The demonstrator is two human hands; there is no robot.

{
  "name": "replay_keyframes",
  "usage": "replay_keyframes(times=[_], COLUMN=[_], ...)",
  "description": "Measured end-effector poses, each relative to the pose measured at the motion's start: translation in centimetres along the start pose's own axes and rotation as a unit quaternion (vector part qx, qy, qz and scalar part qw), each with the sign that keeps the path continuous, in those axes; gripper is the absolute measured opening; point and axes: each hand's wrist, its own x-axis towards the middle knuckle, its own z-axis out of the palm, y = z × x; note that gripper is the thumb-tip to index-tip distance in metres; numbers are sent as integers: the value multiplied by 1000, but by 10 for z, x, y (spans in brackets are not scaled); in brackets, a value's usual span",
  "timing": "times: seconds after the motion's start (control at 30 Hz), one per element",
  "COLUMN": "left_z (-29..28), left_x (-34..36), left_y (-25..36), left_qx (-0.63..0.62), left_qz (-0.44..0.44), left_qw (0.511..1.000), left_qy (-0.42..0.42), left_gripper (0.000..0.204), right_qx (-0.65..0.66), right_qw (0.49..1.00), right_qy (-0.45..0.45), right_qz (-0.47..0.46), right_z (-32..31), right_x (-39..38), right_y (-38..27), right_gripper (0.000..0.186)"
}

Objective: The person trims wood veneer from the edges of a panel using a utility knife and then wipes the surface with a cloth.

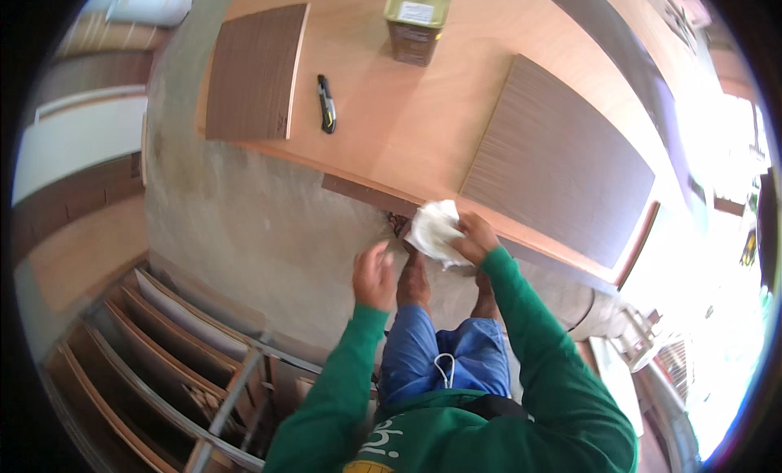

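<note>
While my right hand (472, 237) is clamping the crumpled white cloth (436, 231) against the worktop (407, 123) edge at six o'clock, my left hand (373, 276) is hovering apart, fingers loose. I'm judging firm, even strokes along the dark edge strip (358, 192) best.

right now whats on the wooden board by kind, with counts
Dark wood-grain panels: 2, one at the far left and one at the right
Utility knife: 1
Olive metal can: 1
White cloth: 1, gripped in the right hand at the board's near edge
Total: 5
The left hand holds nothing.
</note>
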Motion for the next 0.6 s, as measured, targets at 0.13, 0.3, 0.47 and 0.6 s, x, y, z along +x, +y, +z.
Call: replay_keyframes(times=[0.13,0.3,0.47,0.6], left_z=[104,196,220,212], left_x=[88,130,116,112], left_y=[36,70,83,86], left_qx=[11,74,89,67], left_qz=[151,83,-31,-128], left_qw=[986,983,987,979], left_qy=[-65,-147,-127,-147], left_gripper=[45,73,78,69], right_qx=[-4,-136,-106,30], right_qw=[962,906,893,904], right_qy=[90,99,194,239], right_qz=[258,388,391,352], right_z=[-42,-60,-60,-78], right_x=[-133,-255,-252,-217], right_y=[142,242,206,204], right_gripper=[26,39,35,34])
